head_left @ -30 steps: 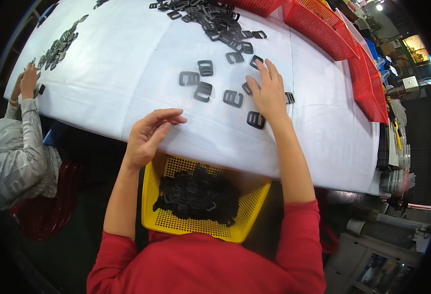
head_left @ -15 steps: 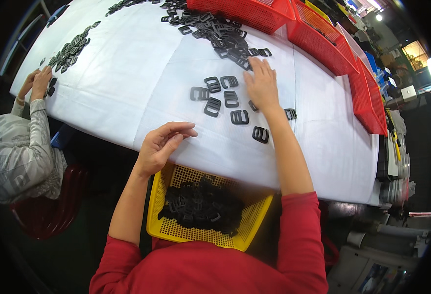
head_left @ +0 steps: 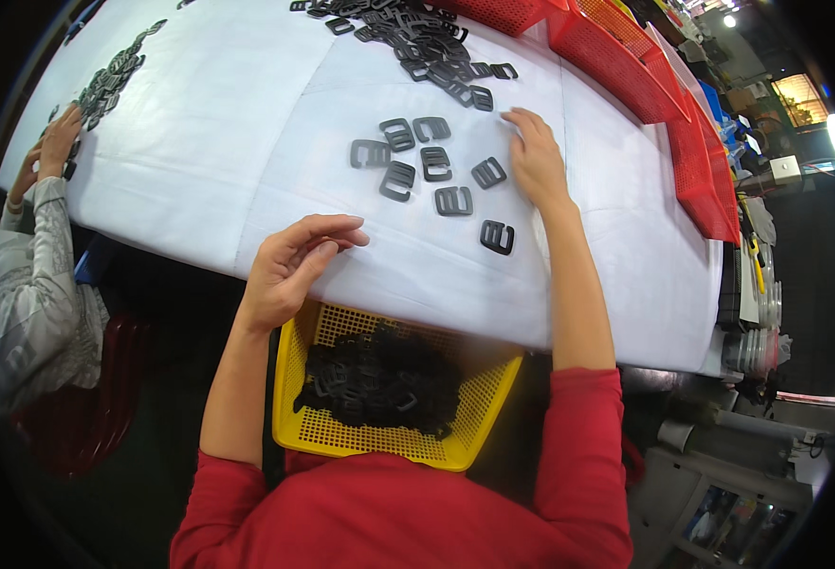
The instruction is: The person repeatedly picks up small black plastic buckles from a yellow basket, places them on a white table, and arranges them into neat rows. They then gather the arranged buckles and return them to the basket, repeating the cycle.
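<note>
My left hand [head_left: 289, 270] hovers over the near table edge, fingers loosely bent, thumb apart, with nothing seen in it. My right hand [head_left: 538, 159] is open over the white tabletop, fingers stretched away from me; no held thing shows. Just left of it lies a black plastic strap buckle [head_left: 488, 172]. More loose buckles are spread between my hands, among them a buckle [head_left: 453, 201] in the middle and a buckle [head_left: 497, 237] nearest me. Beyond my right fingertips begins a heap of buckles [head_left: 427, 52].
Below the table edge, against me, a yellow perforated basket [head_left: 289, 417] holds many black buckles. Red baskets [head_left: 616, 81] line the far right edge. At left, a co-worker's hands [head_left: 57, 142] touch another pile of buckles [head_left: 109, 85].
My right hand has drawn back from the heap and shifted right. The buckle partly behind it now shows fully; the one right of my forearm is no longer visible. The view has shifted slightly.
</note>
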The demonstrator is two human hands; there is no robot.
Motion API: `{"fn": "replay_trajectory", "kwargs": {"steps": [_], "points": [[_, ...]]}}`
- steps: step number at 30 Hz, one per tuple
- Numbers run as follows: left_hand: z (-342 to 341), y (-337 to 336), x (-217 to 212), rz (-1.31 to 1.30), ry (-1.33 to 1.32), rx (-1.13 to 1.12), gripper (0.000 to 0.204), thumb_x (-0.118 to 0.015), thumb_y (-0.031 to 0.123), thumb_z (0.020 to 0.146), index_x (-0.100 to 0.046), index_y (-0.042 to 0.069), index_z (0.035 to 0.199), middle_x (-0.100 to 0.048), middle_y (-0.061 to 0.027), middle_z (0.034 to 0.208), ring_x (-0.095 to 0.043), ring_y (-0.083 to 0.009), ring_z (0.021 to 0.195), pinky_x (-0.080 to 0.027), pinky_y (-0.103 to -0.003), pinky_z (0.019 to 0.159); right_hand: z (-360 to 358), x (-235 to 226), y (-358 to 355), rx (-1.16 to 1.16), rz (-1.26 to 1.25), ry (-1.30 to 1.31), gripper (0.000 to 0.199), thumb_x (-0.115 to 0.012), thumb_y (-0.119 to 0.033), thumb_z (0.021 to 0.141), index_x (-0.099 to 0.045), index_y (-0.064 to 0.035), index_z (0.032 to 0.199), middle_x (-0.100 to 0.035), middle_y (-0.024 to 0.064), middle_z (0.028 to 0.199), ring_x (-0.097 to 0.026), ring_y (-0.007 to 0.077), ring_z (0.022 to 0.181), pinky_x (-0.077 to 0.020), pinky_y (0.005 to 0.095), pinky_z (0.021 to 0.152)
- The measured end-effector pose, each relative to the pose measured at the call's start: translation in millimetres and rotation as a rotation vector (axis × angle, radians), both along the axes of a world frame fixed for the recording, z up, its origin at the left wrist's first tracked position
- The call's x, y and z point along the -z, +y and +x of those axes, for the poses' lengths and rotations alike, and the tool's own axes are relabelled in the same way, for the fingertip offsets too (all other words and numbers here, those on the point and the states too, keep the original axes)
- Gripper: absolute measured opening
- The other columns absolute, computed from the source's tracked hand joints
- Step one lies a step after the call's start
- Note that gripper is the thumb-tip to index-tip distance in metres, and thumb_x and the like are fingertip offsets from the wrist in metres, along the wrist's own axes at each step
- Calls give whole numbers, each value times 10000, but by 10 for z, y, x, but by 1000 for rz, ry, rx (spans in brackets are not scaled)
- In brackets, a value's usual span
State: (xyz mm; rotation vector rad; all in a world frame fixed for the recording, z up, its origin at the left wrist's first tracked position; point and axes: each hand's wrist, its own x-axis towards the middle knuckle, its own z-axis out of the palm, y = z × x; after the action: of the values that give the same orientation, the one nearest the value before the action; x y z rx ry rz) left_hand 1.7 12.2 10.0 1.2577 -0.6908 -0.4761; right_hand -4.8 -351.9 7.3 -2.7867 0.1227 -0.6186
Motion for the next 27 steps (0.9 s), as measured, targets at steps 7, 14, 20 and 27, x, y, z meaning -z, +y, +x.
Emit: {"fn": "replay_trajectory", "kwargs": {"steps": [7, 14, 20, 27], "points": [[12, -15, 40, 26, -6, -44, 300, -465, 18, 935, -588, -22, 1206, -662, -145, 1058, -619, -214, 1044, -466, -358, 958, 376, 90, 119, 7, -59, 84, 467, -441, 33, 780, -589, -101, 1202, -550, 119, 1308, -490, 278, 1233, -362, 419, 1060], [-25, -2, 5, 41, 14, 11, 300, -465, 17, 933, -592, -23, 1202, -661, -143, 1066, -608, -207, 1062, -446, -345, 981, -744, 32, -89, 227, 27, 61, 456, -504, -246, 937, -471, -129, 1377, -460, 171, 1404, -401, 340, 1320, -249, 493, 1120], [-16, 5, 0, 72, -32, -3, 307, -461, 9, 937, -583, -34, 1216, -657, -143, 1084, -601, -204, 1073, -445, -339, 979, -545, 142, 333, 72, 79, 109, 606, -494, -461, 952, -395, -116, 1439, -327, 221, 1491, -266, 369, 1405, -189, 471, 1152], [345, -280, -24, 302, -523, -229, 326, -533, 34, 918, -577, 25, 1240, -574, -145, 1257, -528, -258, 1204, -404, -353, 1020, 101, 272, 574, -33, 171, -38, 597, -455, -484, 965, -392, -127, 1440, -372, 193, 1475, -284, 332, 1405, -183, 466, 1155]]}}
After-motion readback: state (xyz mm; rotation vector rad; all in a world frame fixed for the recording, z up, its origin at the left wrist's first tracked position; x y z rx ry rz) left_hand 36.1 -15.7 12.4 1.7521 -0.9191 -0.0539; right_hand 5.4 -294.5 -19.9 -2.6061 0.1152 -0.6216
